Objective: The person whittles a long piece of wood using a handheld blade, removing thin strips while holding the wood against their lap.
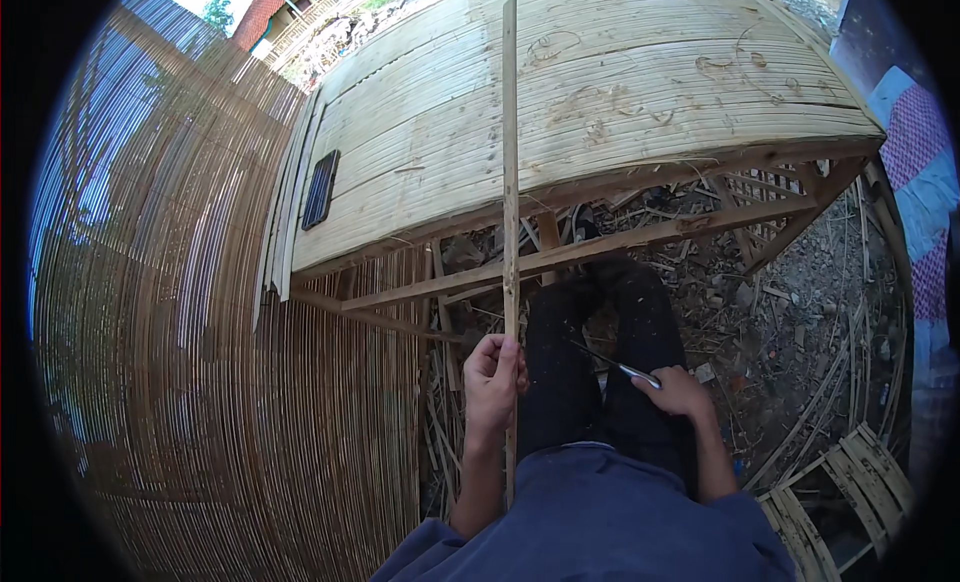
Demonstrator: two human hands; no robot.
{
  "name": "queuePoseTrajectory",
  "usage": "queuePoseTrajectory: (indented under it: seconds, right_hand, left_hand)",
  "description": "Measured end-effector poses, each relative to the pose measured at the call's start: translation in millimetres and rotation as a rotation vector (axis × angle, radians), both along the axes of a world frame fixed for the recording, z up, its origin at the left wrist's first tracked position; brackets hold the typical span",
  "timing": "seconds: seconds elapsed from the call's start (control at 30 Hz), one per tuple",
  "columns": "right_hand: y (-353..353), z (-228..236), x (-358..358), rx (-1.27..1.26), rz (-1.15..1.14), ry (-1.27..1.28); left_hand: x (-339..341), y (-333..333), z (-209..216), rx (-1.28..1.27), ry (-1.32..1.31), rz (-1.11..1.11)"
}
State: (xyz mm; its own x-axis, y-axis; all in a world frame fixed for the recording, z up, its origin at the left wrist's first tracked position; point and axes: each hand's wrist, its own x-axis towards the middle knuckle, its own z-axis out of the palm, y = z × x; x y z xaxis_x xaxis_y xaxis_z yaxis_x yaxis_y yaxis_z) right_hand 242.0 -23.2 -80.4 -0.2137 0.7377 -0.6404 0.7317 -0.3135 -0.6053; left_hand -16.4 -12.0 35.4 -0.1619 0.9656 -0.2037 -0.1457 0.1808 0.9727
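A long, narrow bamboo strip (pixel 510 162) runs lengthwise away from me, its far part lying over the slatted bamboo table (pixel 420 142). My left hand (pixel 493 380) is closed round the strip near my lap, thumb on top, just short of the table's front edge. The strip's near end passes beside my body. In my right hand (pixel 677 393), resting over my right thigh, is a knife (pixel 640 376) with a light handle. Its dark, thin blade points up and left across my legs, apart from the strip.
A phone (pixel 320 190) lies at the table's left side. A woven bamboo screen (pixel 200 312) stands on the left. Wooden braces (pixel 600 247) cross under the table. Scraps and bamboo offcuts litter the ground (pixel 780 352). A slatted bamboo piece (pixel 840 497) lies at lower right; patterned cloth (pixel 920 152) hangs far right.
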Motion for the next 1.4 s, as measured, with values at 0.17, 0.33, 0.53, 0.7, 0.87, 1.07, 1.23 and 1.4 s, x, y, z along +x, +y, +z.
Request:
queuePoseTrajectory:
  seconds: [0.17,0.33,0.53,0.7,0.87,1.07,1.23,1.4]
  right_hand:
    - [-19.1,-17.2,7.0,0.242,-0.154,0.090]
    - [-18.3,-8.3,4.2,0.229,-0.180,0.035]
    - [-19.2,-4.8,3.3,0.244,-0.146,-0.056]
    - [-22.6,-16.7,14.5,0.089,-0.348,0.337]
    - [-29.4,-14.9,0.0,0.182,-0.633,0.715]
    - [-3.7,39.6,-55.9,0.328,-0.735,1.127]
    - [26.3,68.2,-87.0,0.333,-0.733,1.190]
    - [44.4,70.9,-86.9,0.377,-0.660,1.122]
  left_hand:
    - [11.4,6.0,-5.3,-0.035,0.019,-0.046]
    - [26.1,14.9,-12.5,-0.034,0.002,-0.107]
    - [35.9,18.8,-16.0,-0.043,0.009,-0.195]
    - [28.0,19.0,-15.3,-0.001,0.000,-0.281]
    - [34.8,20.2,-15.7,0.021,-0.015,-0.269]
    - [36.9,19.9,-16.8,-0.039,-0.043,-0.279]
    - [37.5,17.6,-22.9,0.009,-0.067,-0.228]
    - [40.7,8.8,-32.5,0.044,0.050,-0.151]
